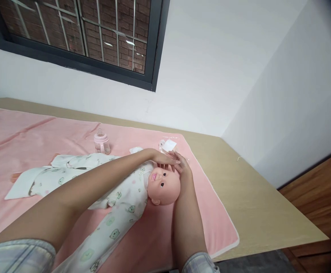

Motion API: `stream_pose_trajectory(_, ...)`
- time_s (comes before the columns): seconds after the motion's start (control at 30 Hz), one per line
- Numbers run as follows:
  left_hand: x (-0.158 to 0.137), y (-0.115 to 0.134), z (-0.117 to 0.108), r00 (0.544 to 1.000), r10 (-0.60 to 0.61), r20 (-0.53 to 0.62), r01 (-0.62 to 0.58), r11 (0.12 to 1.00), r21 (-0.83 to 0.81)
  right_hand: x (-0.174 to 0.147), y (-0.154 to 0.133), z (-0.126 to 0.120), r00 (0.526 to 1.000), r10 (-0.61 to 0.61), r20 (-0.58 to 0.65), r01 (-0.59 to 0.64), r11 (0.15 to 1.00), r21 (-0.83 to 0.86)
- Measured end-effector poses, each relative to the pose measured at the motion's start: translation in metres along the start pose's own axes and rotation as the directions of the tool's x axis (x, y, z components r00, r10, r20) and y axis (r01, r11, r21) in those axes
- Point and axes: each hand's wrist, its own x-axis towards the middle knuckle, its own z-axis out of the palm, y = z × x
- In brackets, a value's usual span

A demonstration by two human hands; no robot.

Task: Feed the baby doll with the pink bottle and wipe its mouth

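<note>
A baby doll [165, 185] lies on its back, bald head to the right, in a white suit [128, 189] printed with green animals. My left hand [164, 157] reaches across the doll's chest to the far side of its head, fingers apart and bent down beside the cheek. From the right, my right hand [183, 163] curves around the crown, its fingers stretched towards my left hand. The two hands meet or overlap there, and I see nothing held between them. Just beyond them lies a small clear packet [162, 145] with a white card [169, 145].
A pink baby bottle [101, 143] stands behind the doll's legs. A pink blanket [17, 136] with white edging covers much of the wooden table [228, 182]. The wall [199, 76] and a barred window [97, 34] bound the back.
</note>
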Motion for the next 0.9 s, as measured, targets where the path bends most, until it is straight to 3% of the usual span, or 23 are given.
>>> stream_pose_trajectory(0.07,-0.009,0.001,-0.006,0.996,-0.043,-0.082,0.050,0.996,0.079,0.000,0.001,0.000,1.000,-0.020,0.022,0.019,0.998,0.052)
stream_pose_trajectory(0.1,-0.014,0.002,-0.009,0.982,-0.040,-0.183,0.058,0.994,0.096,0.000,0.001,-0.001,0.999,-0.034,0.031,0.032,0.996,0.079)
stream_pose_trajectory(0.2,-0.036,0.003,-0.012,0.873,-0.009,-0.487,0.024,0.999,0.025,-0.001,0.000,-0.001,0.996,-0.078,0.036,0.072,0.985,0.155)
stream_pose_trajectory(0.3,-0.058,0.003,-0.011,0.793,-0.017,-0.608,-0.060,0.993,-0.106,-0.003,-0.005,-0.002,0.992,-0.124,0.016,0.118,0.971,0.208)
stream_pose_trajectory(0.5,-0.087,-0.002,-0.002,0.764,-0.020,-0.645,-0.155,0.965,-0.214,-0.021,-0.032,0.005,0.940,-0.339,-0.029,0.335,0.908,0.253)
stream_pose_trajectory(0.67,-0.101,0.004,0.007,0.740,0.036,-0.672,-0.202,0.964,-0.172,-0.056,-0.066,0.030,0.879,-0.456,0.142,0.460,0.888,0.003)
stream_pose_trajectory(0.8,-0.110,0.010,0.015,0.734,0.035,-0.678,-0.215,0.959,-0.184,-0.088,-0.087,0.064,0.852,-0.378,0.363,0.490,0.819,-0.298)
stream_pose_trajectory(0.9,-0.116,0.007,0.016,0.740,0.064,-0.670,-0.248,0.952,-0.182,-0.108,-0.094,0.090,0.807,-0.278,0.522,0.531,0.728,-0.433)
